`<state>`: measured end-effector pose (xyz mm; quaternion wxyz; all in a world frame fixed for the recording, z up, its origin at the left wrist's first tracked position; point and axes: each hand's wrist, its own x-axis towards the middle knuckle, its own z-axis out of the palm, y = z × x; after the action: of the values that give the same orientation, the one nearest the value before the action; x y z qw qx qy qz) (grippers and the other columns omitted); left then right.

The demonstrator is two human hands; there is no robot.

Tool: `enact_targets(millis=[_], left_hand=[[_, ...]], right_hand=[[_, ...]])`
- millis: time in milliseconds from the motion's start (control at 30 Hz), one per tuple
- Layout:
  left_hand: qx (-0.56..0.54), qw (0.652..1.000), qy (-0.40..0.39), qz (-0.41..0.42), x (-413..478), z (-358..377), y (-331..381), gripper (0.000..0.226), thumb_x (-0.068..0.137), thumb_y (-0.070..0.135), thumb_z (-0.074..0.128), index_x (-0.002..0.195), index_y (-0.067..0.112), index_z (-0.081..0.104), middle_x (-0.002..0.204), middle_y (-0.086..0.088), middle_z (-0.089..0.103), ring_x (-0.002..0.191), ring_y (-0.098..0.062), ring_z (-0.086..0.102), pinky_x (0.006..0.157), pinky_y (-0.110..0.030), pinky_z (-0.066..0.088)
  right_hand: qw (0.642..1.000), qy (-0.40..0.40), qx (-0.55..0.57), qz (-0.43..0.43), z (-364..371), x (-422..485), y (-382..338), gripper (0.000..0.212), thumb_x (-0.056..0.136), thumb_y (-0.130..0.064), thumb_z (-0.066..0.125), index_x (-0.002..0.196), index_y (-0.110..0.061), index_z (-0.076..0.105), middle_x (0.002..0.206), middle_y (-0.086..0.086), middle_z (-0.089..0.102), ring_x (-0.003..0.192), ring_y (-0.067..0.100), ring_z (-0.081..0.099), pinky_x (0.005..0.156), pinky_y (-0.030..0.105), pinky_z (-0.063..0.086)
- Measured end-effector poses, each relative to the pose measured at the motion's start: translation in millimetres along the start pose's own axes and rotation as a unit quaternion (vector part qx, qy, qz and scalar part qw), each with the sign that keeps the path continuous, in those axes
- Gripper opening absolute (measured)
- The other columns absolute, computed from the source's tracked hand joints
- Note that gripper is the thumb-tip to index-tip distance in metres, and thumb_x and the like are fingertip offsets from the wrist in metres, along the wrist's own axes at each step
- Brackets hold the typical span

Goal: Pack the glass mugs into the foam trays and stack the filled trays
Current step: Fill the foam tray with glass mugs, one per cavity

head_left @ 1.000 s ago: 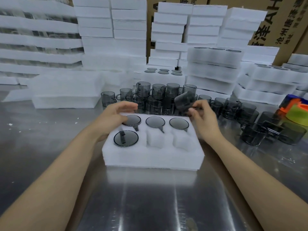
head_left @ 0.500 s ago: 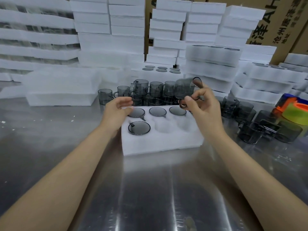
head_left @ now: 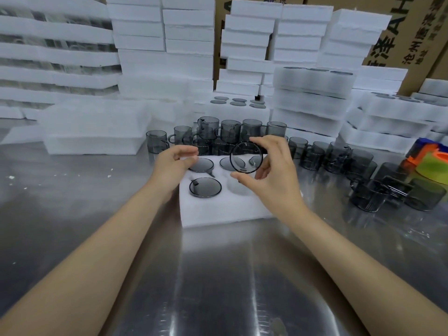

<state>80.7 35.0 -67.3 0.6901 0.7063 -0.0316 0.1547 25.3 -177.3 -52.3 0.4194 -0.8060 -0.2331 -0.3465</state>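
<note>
Shiny steel table (head_left: 218,275) with light glare streaking across it, brown cardboard boxes (head_left: 412,32) with printed characters along the back, bright plastic stuff (head_left: 434,166) far right.

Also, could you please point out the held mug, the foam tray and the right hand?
held mug (head_left: 246,157): head view, middle of its round end.
foam tray (head_left: 218,212): head view, bare front part.
right hand (head_left: 276,180): head view, middle of hand.

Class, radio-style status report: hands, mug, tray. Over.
Left hand at tray corner, empty. Right hand holds mug over tray. Front middle slot free, nothing in the way.
</note>
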Motion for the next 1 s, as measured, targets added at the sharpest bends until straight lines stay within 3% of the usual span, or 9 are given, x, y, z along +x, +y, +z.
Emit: enact_targets(millis=[67,167,367,500,600,733,833,933,1000], left_hand=[[0.001,1.000,-0.002,0.002,0,0,0,0.022,0.086,0.001,0.065,0.088,0.022,0.067,0.094,0.009,0.069,0.088,-0.003,0.063,0.084,-0.015,0.045],[0.001,1.000,-0.008,0.001,-1,0,1,0.021,0.087,0.001,0.064,0.089,0.022,0.067,0.095,0.008,0.069,0.090,-0.005,0.063,0.085,-0.015,0.045],[-0.004,1.000,-0.009,-0.007,-2,0,2,0.020,0.087,0.002,0.064,0.089,0.021,0.068,0.096,0.005,0.069,0.093,-0.009,0.063,0.090,-0.020,0.046],[-0.003,1.000,-0.010,-0.010,-3,0,2,0.019,0.087,0.002,0.064,0.089,0.021,0.068,0.097,0.005,0.069,0.095,-0.010,0.063,0.093,-0.022,0.046],[-0.002,1.000,-0.010,-0.011,-3,0,3,0.019,0.087,0.003,0.064,0.089,0.022,0.068,0.097,0.006,0.069,0.093,-0.008,0.063,0.091,-0.021,0.046],[-0.001,1.000,-0.010,-0.009,-2,0,2,0.019,0.087,0.003,0.065,0.088,0.022,0.068,0.095,0.007,0.068,0.091,-0.006,0.063,0.086,-0.016,0.045],[-0.001,1.000,-0.011,-0.009,-3,1,2,0.019,0.087,0.003,0.065,0.088,0.022,0.068,0.095,0.007,0.069,0.091,-0.006,0.063,0.087,-0.017,0.046],[-0.002,1.000,-0.010,-0.009,-3,1,2,0.019,0.087,0.003,0.065,0.088,0.021,0.068,0.095,0.007,0.069,0.091,-0.006,0.063,0.088,-0.018,0.046],[-0.003,1.000,-0.009,-0.010,-3,0,2,0.019,0.087,0.003,0.065,0.089,0.021,0.068,0.096,0.006,0.069,0.091,-0.007,0.063,0.090,-0.021,0.046]], right_hand=[[0.999,0.006,0.036,0.019,0,1,-3,0.065,0.069,-0.021,0.085,0.123,-0.023,0.049,0.122,-0.007,0.045,0.074,0.008,0.057,0.072,0.027,0.052],[0.986,0.008,0.149,0.076,-4,3,-7,0.063,0.072,-0.009,0.081,0.118,-0.021,0.040,0.128,-0.006,0.048,0.105,0.021,0.061,0.090,0.035,0.052],[0.954,-0.062,0.276,0.101,-16,10,-1,0.063,0.083,0.019,0.055,0.116,-0.033,0.043,0.120,-0.023,0.053,0.096,0.021,0.070,0.084,0.032,0.050],[0.942,-0.049,0.306,0.131,-18,13,2,0.050,0.081,-0.003,0.072,0.107,-0.032,0.041,0.128,0.003,0.048,0.092,0.019,0.070,0.078,0.023,0.053],[0.939,-0.041,0.312,0.139,-19,13,3,0.043,0.076,-0.025,0.075,0.103,-0.030,0.042,0.115,0.001,0.051,0.092,0.014,0.069,0.076,0.022,0.052],[0.937,-0.048,0.314,0.148,-15,12,5,0.056,0.075,0.000,0.076,0.115,-0.024,0.046,0.118,0.003,0.058,0.105,0.009,0.064,0.083,0.018,0.051],[0.960,-0.067,0.243,0.125,-16,10,5,0.058,0.070,-0.005,0.081,0.115,-0.026,0.052,0.126,0.008,0.055,0.119,0.013,0.054,0.100,0.024,0.043],[0.980,-0.100,0.148,0.086,-19,9,1,0.059,0.073,-0.022,0.081,0.116,-0.046,0.048,0.115,-0.016,0.054,0.099,0.003,0.051,0.083,0.013,0.038],[0.971,-0.116,0.186,0.093,-17,9,-2,0.056,0.078,-0.027,0.075,0.122,-0.042,0.043,0.111,-0.018,0.051,0.079,0.006,0.051,0.071,0.013,0.042]])
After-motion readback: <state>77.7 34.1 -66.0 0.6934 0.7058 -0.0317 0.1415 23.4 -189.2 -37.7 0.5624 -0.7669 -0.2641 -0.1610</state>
